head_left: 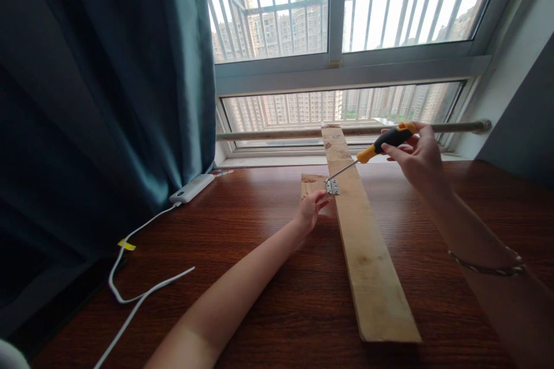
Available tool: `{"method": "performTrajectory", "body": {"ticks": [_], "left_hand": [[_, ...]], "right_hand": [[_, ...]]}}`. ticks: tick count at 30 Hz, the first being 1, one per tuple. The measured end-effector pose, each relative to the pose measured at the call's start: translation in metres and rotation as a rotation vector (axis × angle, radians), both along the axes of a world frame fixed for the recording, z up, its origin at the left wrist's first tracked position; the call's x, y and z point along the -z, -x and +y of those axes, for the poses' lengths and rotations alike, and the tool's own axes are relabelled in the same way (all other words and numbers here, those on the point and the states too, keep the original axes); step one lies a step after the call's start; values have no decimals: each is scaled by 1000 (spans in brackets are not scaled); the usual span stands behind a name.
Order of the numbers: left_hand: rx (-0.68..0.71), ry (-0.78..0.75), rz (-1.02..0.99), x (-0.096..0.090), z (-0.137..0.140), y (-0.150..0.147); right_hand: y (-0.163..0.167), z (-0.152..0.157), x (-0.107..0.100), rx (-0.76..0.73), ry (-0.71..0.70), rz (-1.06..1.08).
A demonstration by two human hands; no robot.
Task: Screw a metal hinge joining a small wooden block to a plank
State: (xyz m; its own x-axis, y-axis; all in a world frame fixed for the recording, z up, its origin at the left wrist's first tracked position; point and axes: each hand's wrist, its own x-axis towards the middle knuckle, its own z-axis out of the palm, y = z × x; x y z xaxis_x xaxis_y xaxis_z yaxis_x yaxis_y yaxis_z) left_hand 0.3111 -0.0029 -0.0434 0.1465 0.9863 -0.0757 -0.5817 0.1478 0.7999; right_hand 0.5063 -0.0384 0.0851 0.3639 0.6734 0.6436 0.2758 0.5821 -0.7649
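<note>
My right hand [418,153] grips the black and yellow handle of a screwdriver [392,139]. The shaft slants down to the left, and its tip meets the upper left part of a metal hinge [333,186]. That hinge spans the seam between a long wooden plank [367,248] and a short wooden block [312,183]. At the block's near edge, just below the hinge, is my left hand [309,209], its fingers closed around the edge. Whether a screw sits under the tip is too small to make out.
The plank lies lengthwise on a dark brown wooden table [277,288], its far end near a metal rail [277,134] before the window. To the left are a white power strip [193,188], a white cable [113,277] and a blue curtain [164,69].
</note>
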Motion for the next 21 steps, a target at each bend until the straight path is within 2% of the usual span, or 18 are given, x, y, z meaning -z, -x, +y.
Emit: {"method": "performTrajectory", "body": {"ticks": [2, 7, 9, 16, 18, 21], "left_hand": [[4, 2, -2, -1, -1, 0], [-4, 1, -5, -2, -2, 0], [-1, -2, -8, -2, -2, 0], [7, -4, 11, 0, -1, 0], [13, -3, 12, 0, -1, 0], [12, -5, 13, 0, -1, 0]], "right_hand": [[0, -1, 0, -6, -9, -31], [0, -5, 2, 171, -43, -122], [1, -6, 2, 188, -48, -119], [4, -6, 0, -147, -60, 58], [5, -3, 2, -170, -71, 116], [8, 1, 4, -106, -62, 191]]}}
